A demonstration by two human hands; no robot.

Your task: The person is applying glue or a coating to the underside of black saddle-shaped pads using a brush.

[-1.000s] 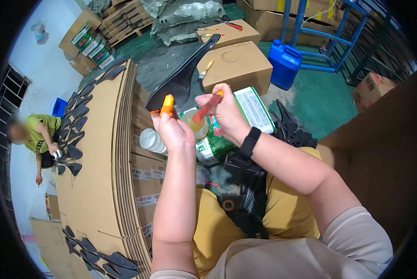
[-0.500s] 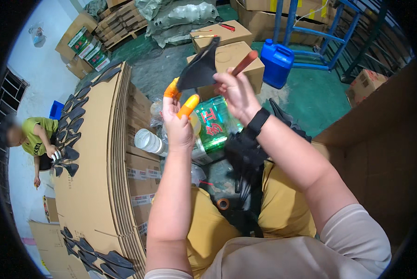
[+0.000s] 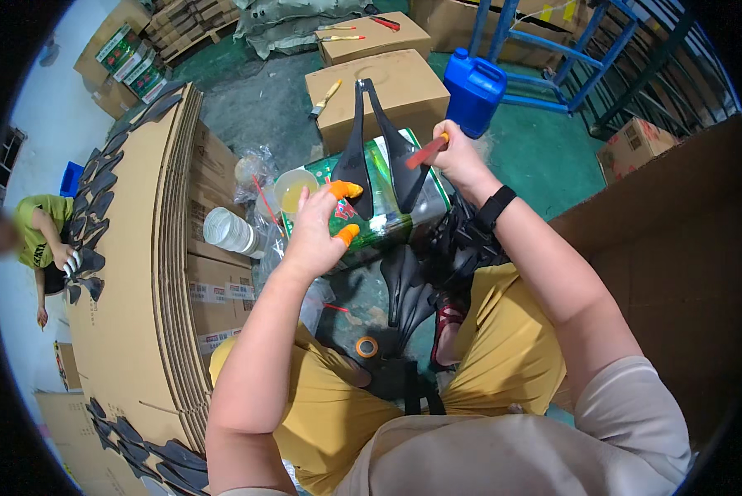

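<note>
A black V-shaped piece (image 3: 354,161) with two broad, leaf-like arms lies over the green tin (image 3: 379,236), its narrow joined end toward the boxes. My left hand (image 3: 311,231) wears orange covers on thumb and forefinger. Its fingers are apart, with the forefinger at the piece's left arm. In my right hand (image 3: 467,165) is a red stick-like handle (image 3: 426,154), slanting down over the right arm of the piece; the tool's kind cannot be made out. Left of the piece stands a cup of yellowish liquid (image 3: 295,192).
Stacked white cups (image 3: 230,231) stand beside piled cardboard sheets (image 3: 131,273) bearing rows of black pieces. Beyond the tin are a cardboard box (image 3: 379,91) with a brush (image 3: 327,97) and a blue jerrycan (image 3: 473,91). A co-worker (image 3: 40,240) is at far left. More black pieces (image 3: 404,289) lie below.
The black piece has come down from the air between my hands onto the tin. My left fingers have spread. The red handle now slants down leftward instead of up rightward.
</note>
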